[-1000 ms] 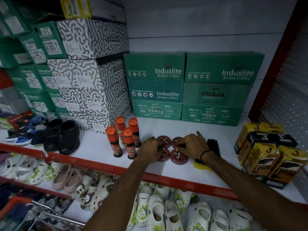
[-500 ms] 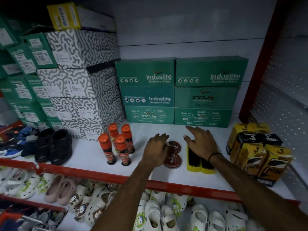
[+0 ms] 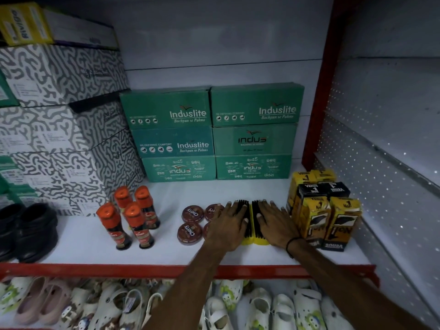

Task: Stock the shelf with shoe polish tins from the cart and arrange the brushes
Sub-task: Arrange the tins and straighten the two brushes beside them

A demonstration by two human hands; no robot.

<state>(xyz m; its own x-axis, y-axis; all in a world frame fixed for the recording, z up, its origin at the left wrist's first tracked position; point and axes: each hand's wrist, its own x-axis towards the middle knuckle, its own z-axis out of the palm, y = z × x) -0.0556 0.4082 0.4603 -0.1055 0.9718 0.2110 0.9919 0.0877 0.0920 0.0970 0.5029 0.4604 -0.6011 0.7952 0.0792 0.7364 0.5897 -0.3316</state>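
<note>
1. hands lay flat on the white shelf [image 3: 166, 256], palms down on 2 yellow-backed shoe brushes [image 3: 250, 210] set side by side, black bristles facing up.
2. the left hand [image 3: 226, 226] rested with fingers spread and extended over the left brush, not curled around it.
3. the right hand [image 3: 276, 223] was likewise spread flat over the right brush, with a dark band on its wrist.
4. the brushes stood between the cherry shoe polish tins [image 3: 192, 225] on their left and the yellow and black venus cartons [image 3: 321, 210] on their right, near the shelf's right end.
5. the tins sat as a 2-by-2 cluster, lids up; the 2 on the left showed whole, while the 2 on the right were partly covered by the left hand.
6. further left, 4 liquid polish bottles [image 3: 129, 217] with orange caps stood upright in a tight group.
7. behind all of these, green induslite and indus shoe boxes [image 3: 212, 134] were stacked 3 high in 2 columns against the back wall.
8. grey-and-white patterned shoe boxes [image 3: 59, 120] rose in a taller stack at the left, with a pair of black shoes [image 3: 26, 229] at the shelf's left edge.
9. below the red shelf lip [image 3: 95, 270], white and pink clogs [image 3: 119, 306] filled the lower shelf.
10. the cart could not be seen in this view.
</note>
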